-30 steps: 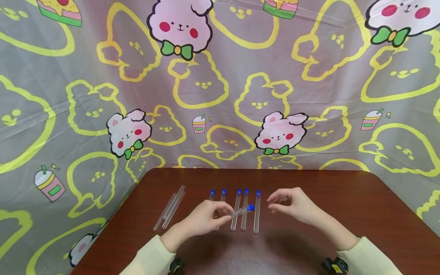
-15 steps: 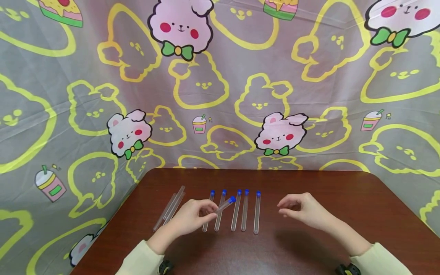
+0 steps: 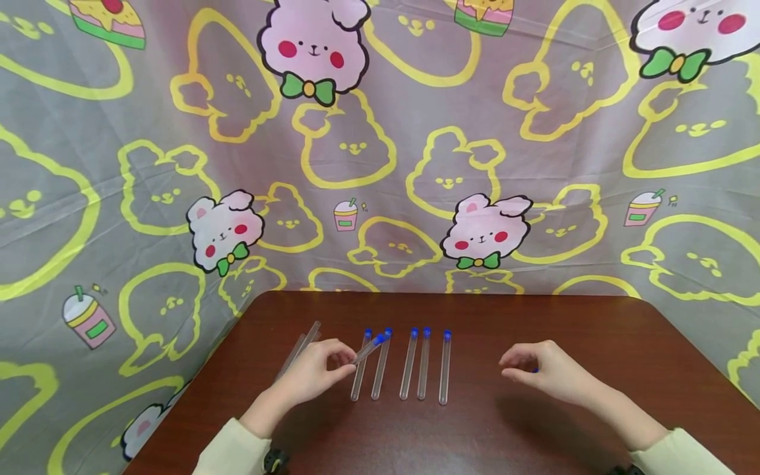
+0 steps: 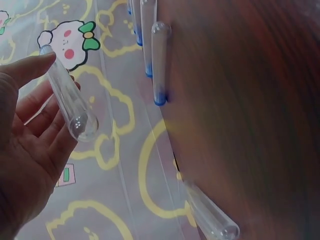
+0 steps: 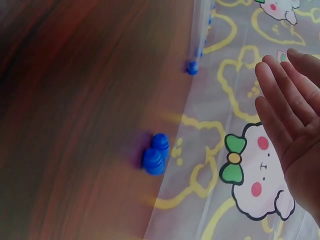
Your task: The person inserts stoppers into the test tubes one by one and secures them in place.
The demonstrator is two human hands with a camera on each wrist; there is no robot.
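The left hand (image 3: 317, 371) pinches a blue-capped tube (image 3: 369, 349) nearer the left edge of the tabletop (image 3: 457, 439), while the right hand (image 3: 551, 373), relaxed, hovers toward its right edge.

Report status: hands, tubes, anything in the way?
Left hand pinches a blue-capped tube. Right hand empty, near loose blue caps. Possibly in the way: five capped tubes lying between the hands.

1. Curtained-off desk (image 3: 439, 442) nook; room type not tellable.
2. Cartoon-print cloth (image 3: 394, 198) behind and on both sides.
3. Desk top brown, wood-grain, rounded far corners.
4. Test tubes (image 3: 444, 373) lying on it, lab-type ware.
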